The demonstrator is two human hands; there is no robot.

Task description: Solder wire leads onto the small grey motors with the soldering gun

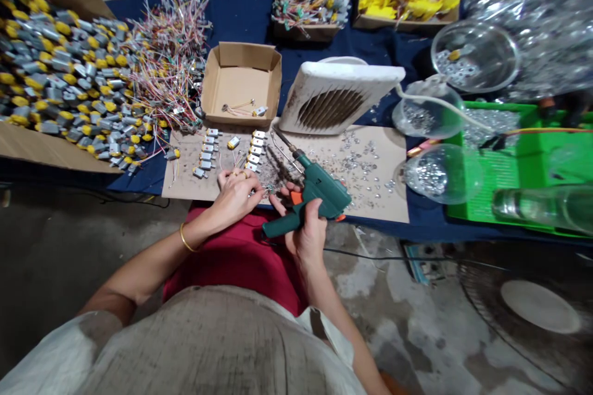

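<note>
My right hand (309,233) is wrapped round a green soldering gun (327,191) with an orange trigger. Its metal tip points up and left over the cardboard sheet. My left hand (237,194), with a gold bangle at the wrist, is closed at the sheet's front edge. Beside its fingertips is a small green circuit board (269,188) with thin wires, which these fingers seem to pinch. Just beyond the left hand stand two columns of small motors (256,151), and a single motor (233,142) lies between them.
A white vented fan box (343,95) stands behind the gun. An open carton (241,80) holds a few wired parts. At left are heaped motors (65,68) and wired boards (171,49). Plastic bowls (440,173) and a green basket (482,197) sit at right. A cable (370,256) trails below.
</note>
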